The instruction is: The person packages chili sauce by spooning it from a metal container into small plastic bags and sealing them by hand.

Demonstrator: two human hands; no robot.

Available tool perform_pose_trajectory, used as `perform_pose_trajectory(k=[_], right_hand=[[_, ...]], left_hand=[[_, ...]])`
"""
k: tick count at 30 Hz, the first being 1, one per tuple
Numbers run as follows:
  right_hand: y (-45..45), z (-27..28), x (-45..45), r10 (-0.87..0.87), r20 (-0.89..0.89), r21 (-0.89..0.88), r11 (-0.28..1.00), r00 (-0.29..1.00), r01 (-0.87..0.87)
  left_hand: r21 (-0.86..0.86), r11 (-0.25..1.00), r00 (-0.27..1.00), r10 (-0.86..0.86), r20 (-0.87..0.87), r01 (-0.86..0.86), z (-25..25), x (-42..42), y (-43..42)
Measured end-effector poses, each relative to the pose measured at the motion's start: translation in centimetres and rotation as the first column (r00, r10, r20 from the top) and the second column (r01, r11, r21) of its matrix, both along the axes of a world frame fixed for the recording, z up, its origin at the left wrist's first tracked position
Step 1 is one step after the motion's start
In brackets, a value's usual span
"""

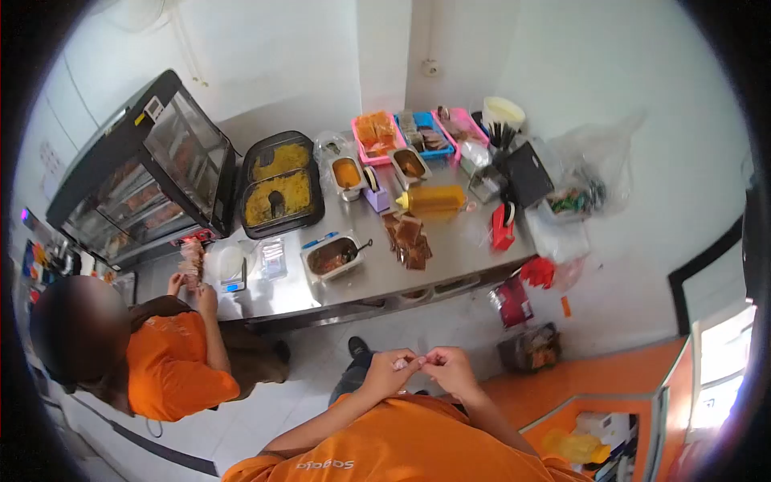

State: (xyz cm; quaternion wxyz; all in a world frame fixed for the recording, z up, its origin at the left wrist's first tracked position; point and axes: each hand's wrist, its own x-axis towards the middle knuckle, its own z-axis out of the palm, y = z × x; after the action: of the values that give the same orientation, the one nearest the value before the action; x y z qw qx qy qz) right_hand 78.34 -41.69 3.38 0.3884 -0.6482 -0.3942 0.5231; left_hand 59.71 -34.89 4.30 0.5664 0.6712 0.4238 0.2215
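My left hand [389, 373] is closed in front of my body, its fingers around a small pale, crumpled-looking thing [399, 364] that is too small to name. Meeting it at the fingertips, my right hand [450, 370] is pinched; what lies between those fingers is hidden. Both hands are above the floor, short of the steel counter [321, 301]. On the counter beyond them are a metal pan with dark sauce [331, 258], several flat brown packets [408, 241] and a squeeze bottle of yellow liquid [431, 200].
A co-worker in an orange shirt [173, 361] stands at left, handling a stack of packets [191, 261]. Along the counter are a glass display warmer [144, 173], a black griddle pan [281, 185], a white scale [231, 269] and a red tape dispenser [503, 227]. An orange cabinet [578, 365] is at right.
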Motion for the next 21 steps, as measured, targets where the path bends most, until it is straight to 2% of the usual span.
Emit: perform_pose_trajectory(k=[3, 5, 7, 8, 10, 11, 12, 13, 14, 16, 19, 20, 21], right_hand=[[4.4, -0.2, -1.4, 0.015, -0.128, -0.002, 1.0, 0.992, -0.015], [7.6, 0.7, -2.9, 0.041, -0.183, 0.043, 0.999, 0.982, -0.034], [10.9, 2.3, -5.0, 0.016, -0.257, -0.021, 1.0, 0.966, -0.022], [12.3, 3.0, -6.0, -0.002, -0.295, -0.057, 0.998, 0.956, -0.015], [14.8, 3.1, -7.7, 0.074, -0.183, -0.157, 0.982, 0.98, -0.104], [16.2, 2.9, -8.5, 0.118, -0.129, -0.2, 0.969, 0.985, -0.142], [17.3, 2.3, -9.4, 0.193, 0.191, -0.036, 0.981, 0.962, -0.19], [18.0, 1.6, -10.2, 0.2, 0.499, 0.1, 0.953, 0.843, -0.285], [18.4, 1.2, -11.0, 0.138, 0.75, 0.193, 0.89, 0.647, -0.413], [19.7, 3.4, -12.4, 0.172, 0.781, 0.106, 0.91, 0.6, -0.4], [21.8, 5.5, -12.9, 0.327, 0.803, -0.074, 0.885, 0.498, -0.46], [22.6, 5.9, -12.6, 0.39, 0.803, -0.138, 0.858, 0.451, -0.494], [23.3, 5.7, -12.2, 0.427, 0.76, -0.122, 0.834, 0.49, -0.538]], left_hand=[[-0.188, 0.982, 0.999, -0.031, -0.016, 0.028, 0.4, -1.7, 5.1], [-0.09, 0.996, 0.996, -0.014, 0.083, 0.021, -0.4, -3.2, 7.8], [0.037, 0.999, 0.984, 0.017, 0.176, -0.024, -1.8, -4.6, 10.5], [0.101, 0.993, 0.986, 0.041, 0.163, -0.058, -1.6, -5.2, 11.4], [0.217, 0.97, 0.988, 0.081, 0.128, -0.108, -1.2, -6.2, 12.7], [0.167, 0.983, 0.997, 0.069, 0.035, -0.074, -0.8, -6.8, 13.7], [0.232, 0.967, 0.994, 0.111, -0.014, -0.105, -0.9, -7.2, 14.6], [0.293, 0.947, 0.986, 0.156, -0.059, -0.132, -1.2, -7.6, 15.1], [0.306, 0.942, 0.983, 0.169, -0.073, -0.139, -1.6, -8.2, 15.4], [0.341, 0.927, 0.975, 0.201, -0.094, -0.158, -2.2, -9.3, 16.3], [0.166, 0.984, 0.95, -0.006, -0.312, 0.06, 1.2, -12.1, 18.1], [0.159, 0.987, 0.964, 0.057, -0.26, -0.016, 3.9, -12.9, 18.8], [0.172, 0.985, 0.98, 0.039, -0.196, -0.005, 4.1, -13.5, 19.0]])
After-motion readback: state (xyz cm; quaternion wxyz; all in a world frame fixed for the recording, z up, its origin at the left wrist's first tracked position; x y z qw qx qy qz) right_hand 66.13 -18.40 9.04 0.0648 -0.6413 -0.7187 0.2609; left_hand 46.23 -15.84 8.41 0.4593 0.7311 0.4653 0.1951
